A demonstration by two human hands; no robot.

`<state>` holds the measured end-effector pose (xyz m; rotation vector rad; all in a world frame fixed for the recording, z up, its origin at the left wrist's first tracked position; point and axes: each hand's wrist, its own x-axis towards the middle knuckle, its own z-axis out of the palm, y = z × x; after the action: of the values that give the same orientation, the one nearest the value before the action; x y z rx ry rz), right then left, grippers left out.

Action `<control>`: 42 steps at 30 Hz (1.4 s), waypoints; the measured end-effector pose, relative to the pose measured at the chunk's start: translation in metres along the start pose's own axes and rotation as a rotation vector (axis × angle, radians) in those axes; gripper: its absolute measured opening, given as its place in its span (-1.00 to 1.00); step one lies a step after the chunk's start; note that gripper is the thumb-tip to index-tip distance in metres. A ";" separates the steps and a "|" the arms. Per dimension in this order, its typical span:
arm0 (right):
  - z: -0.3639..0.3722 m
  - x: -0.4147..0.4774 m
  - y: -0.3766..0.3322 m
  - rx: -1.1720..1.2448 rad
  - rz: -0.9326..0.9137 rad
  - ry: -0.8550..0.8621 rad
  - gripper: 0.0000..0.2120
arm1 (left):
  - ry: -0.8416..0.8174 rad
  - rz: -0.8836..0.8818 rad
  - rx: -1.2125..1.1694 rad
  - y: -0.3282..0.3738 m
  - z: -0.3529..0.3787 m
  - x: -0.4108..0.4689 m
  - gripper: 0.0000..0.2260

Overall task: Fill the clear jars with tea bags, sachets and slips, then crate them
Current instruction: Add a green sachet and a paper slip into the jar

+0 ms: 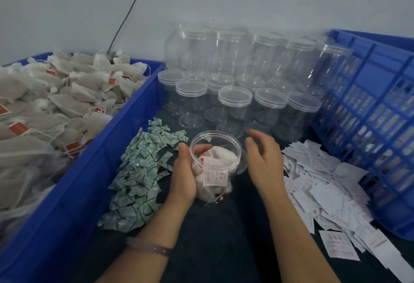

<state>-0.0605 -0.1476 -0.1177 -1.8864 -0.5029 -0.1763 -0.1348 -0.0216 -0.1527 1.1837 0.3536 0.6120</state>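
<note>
A clear open jar (216,161) stands roughly upright at the middle of a dark surface (224,238). Its long axis is near vertical and its wide, lidless mouth faces up. It is packed with white tea bags (221,155). A white slip (215,176) with red print lies flat against the inside of the near wall, but the writing is too blurred to read.

The person's left hand (183,170) is clamped on the jar's left side. The palm is against the wall, the thumb lies near the rim, and the fingers show through the plastic on the far side. A pale bracelet (147,246) sits on that forearm. The right hand (264,155) hovers just right of the jar with its palm turned toward it. Its fingers are loosely curved and apart, and it holds nothing.

Left of the jar lies a heap of small green-and-white sachets (139,170), their print unreadable. Beyond them is a blue bin (107,148) piled with loose tea bags (67,103), which carry strings and red tags. Right of the jar is a scatter of white slips (324,193) with faint red text I cannot make out. A slatted blue crate (369,125) stands past them. Behind the jar, empty lidded jars (235,76) are stacked in two tiers against the wall.
</note>
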 end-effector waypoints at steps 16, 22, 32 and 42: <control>0.016 -0.001 0.015 -0.050 0.235 -0.178 -0.60 | -0.009 0.096 0.075 -0.005 -0.003 0.001 -0.39; 0.022 0.003 0.015 -0.042 0.199 -0.293 -0.66 | 0.127 0.212 0.188 -0.004 -0.006 0.003 -0.38; 0.018 0.004 0.021 0.051 0.134 -0.350 -0.84 | 0.100 0.098 0.223 -0.001 -0.008 -0.001 -0.27; 0.002 0.015 0.041 -0.643 0.181 -0.152 -0.64 | 0.056 0.068 0.226 -0.002 -0.009 -0.001 -0.34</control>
<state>-0.0302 -0.1541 -0.1479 -2.5770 -0.3996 -0.0770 -0.1404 -0.0163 -0.1578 1.4014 0.4394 0.6781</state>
